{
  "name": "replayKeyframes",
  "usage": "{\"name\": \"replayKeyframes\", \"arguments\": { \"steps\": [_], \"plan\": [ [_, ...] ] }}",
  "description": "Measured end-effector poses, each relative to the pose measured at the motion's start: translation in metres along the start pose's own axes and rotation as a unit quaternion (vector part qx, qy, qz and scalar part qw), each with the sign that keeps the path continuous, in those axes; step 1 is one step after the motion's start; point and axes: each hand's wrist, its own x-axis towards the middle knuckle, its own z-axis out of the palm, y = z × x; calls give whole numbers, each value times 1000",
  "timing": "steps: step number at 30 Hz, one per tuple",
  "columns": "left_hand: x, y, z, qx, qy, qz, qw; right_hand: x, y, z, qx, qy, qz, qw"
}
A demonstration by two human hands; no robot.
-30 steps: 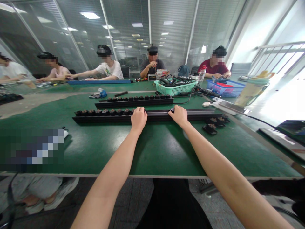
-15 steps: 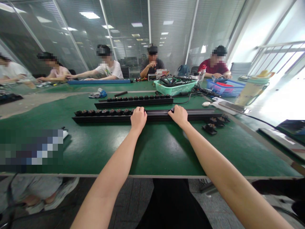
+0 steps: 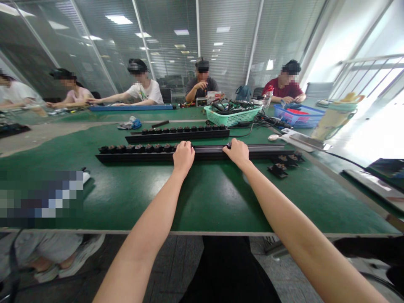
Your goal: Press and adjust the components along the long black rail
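Only the co-worker in pink (image 3: pixel 78 97) at upper left is shifting slightly; your left hand (image 3: pixel 184 159) and right hand (image 3: pixel 238 152) are staying on the near black rail (image 3: pixel 142 158) at centre, which is keeping its place. Your right fingers are closing around a small dark piece (image 3: pixel 229 145); the left's curled grip is hiding its hold.

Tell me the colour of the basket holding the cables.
Light green basket, seen in the head view.

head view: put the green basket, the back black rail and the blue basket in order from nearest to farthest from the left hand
From the left hand:
1. back black rail, just beyond the hand
2. green basket, farther back, to the right
3. blue basket, well over to the right
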Motion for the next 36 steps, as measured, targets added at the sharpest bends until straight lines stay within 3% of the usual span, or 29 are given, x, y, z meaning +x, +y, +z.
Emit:
{"name": "replayKeyframes", "arguments": {
  "steps": [9, 36],
  "plan": [
    [0, 0, 0, 2, 2, 4, 1000, 6, 5, -1, -6, -12, -37, 999],
    [0, 1, -3, -3, -6, -3, 1000, 2, 7, -2, -5, 4, -4, 1000]
  ]
}}
